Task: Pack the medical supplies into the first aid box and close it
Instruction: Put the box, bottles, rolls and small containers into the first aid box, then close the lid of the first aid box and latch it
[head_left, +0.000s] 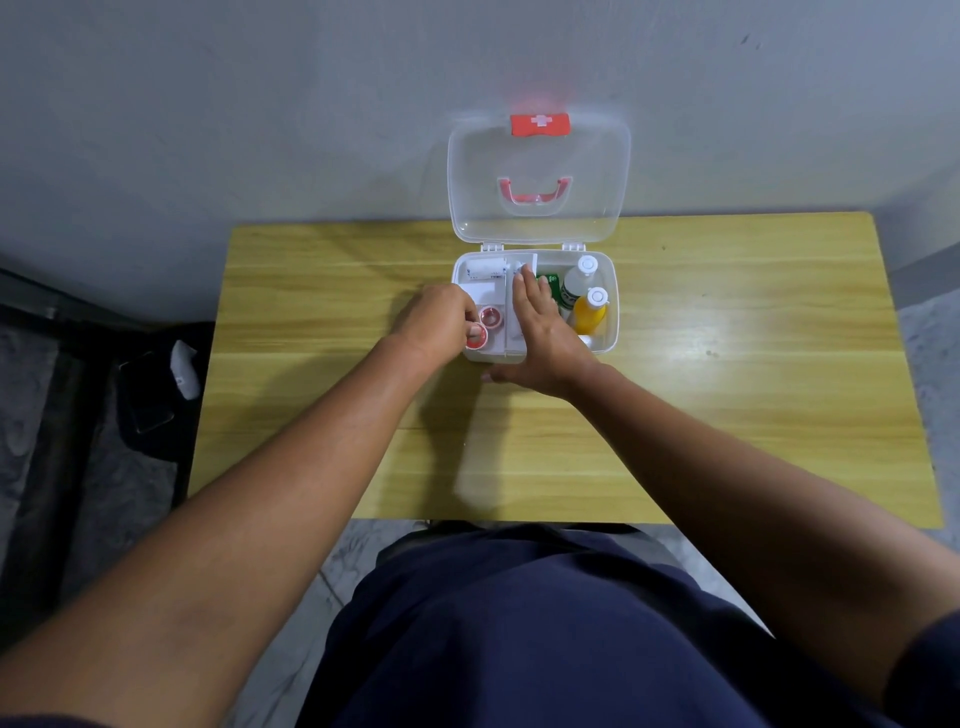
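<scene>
The white first aid box (612, 322) stands open on the table, its clear lid (540, 182) upright against the wall with a red latch (539, 125) on top. Inside lie a white bandage roll (485, 267), a white pad (478, 291), a red tape roll (489, 316), a green packet (551, 285), a clear bottle (579, 280) and an orange bottle (592, 310). My left hand (439, 322) pinches a second red tape roll (475, 336) at the box's front left corner. My right hand (540, 332) lies flat, fingers spread, over the middle compartment.
The wooden table (727, 389) ends near my lap at the front edge. A grey wall rises just behind the box. A dark object with a white item (184, 369) lies on the floor at the left.
</scene>
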